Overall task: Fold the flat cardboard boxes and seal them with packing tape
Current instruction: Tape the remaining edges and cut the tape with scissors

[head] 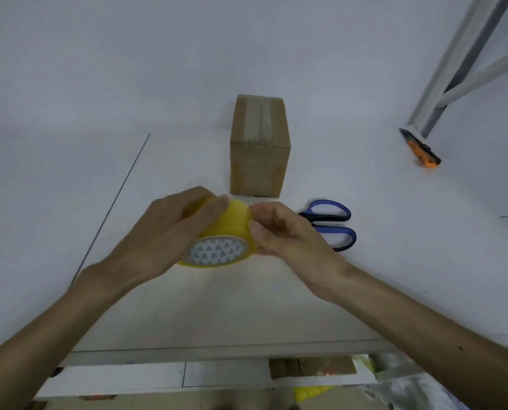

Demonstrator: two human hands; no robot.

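Note:
A folded brown cardboard box stands upright on the white table, with clear tape running along its top seam. In front of it I hold a yellow roll of packing tape above the table. My left hand grips the roll from the left, fingers curled over its top. My right hand pinches the roll's right edge between thumb and fingers. The roll's patterned white core faces me.
Blue-handled scissors lie just right of my right hand. An orange and black utility knife lies at the far right near a metal frame leg. A thin dark rod lies on the left. Cardboard pieces lie below the table's front edge.

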